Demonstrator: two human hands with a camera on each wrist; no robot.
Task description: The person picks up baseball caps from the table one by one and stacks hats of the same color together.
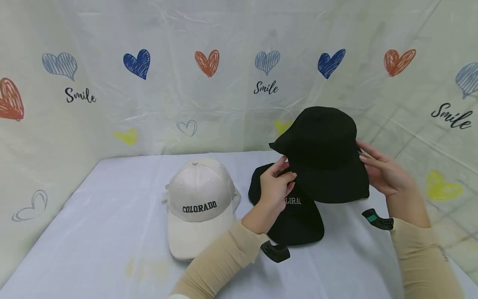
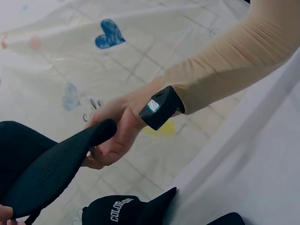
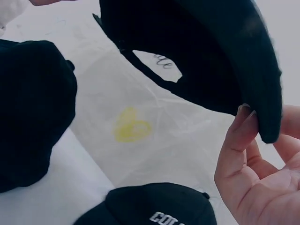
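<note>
A black cap (image 1: 325, 153) is held up over the table by both hands, tilted, with its crown at the top. My left hand (image 1: 274, 187) pinches its lower left edge between thumb and fingers. On the other side my right hand (image 1: 390, 174) grips the brim's edge; the right wrist view shows the brim (image 3: 262, 70) between thumb and fingers, and an opening with a strap at the back. Behind the left hand lies a second black cap (image 1: 298, 228) with white lettering, partly covered by the held cap and the hand.
A cream cap (image 1: 203, 191) lettered COLORADO sits left of the black one, close to the left sleeve (image 1: 224, 257). The white-covered table (image 1: 123, 216) meets a hanging sheet (image 1: 231, 25) printed with hearts at the back and sides.
</note>
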